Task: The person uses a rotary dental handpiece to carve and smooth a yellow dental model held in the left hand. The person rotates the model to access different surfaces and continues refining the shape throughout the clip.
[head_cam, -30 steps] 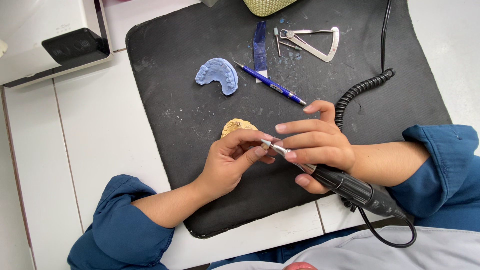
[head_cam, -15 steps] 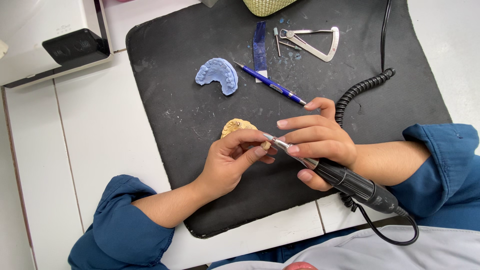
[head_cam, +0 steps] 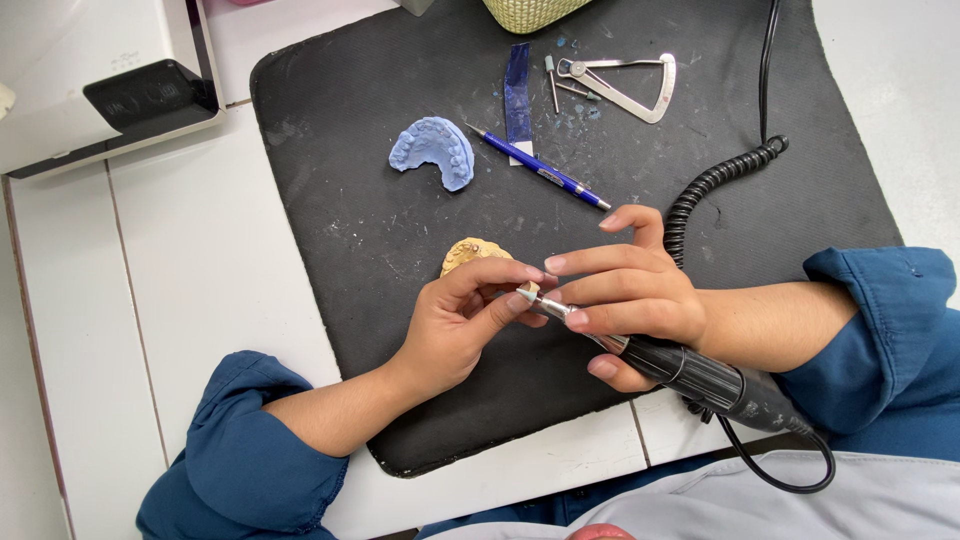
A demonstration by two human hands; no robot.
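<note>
Currently my right hand point(head_cam: 630, 295) grips the black rotary handpiece point(head_cam: 700, 378). My left hand point(head_cam: 460, 320) pinches its tip over the tan dental cast point(head_cam: 468, 253) on the black mat point(head_cam: 380, 210).

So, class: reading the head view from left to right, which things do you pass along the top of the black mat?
Blue dental cast → dark blue strip → blue pen → metal caliper gauge → coiled black cord.

Two dental casts: one blue point(head_cam: 436, 150) at upper centre, one yellow point(head_cam: 470, 255) mid-frame. One blue pencil point(head_cam: 540, 167), one blue strip point(head_cam: 518, 90), one metal caliper point(head_cam: 630, 85), one black handpiece point(head_cam: 690, 375), one black mat point(head_cam: 380, 230), one white device point(head_cam: 90, 90) upper left.
</note>
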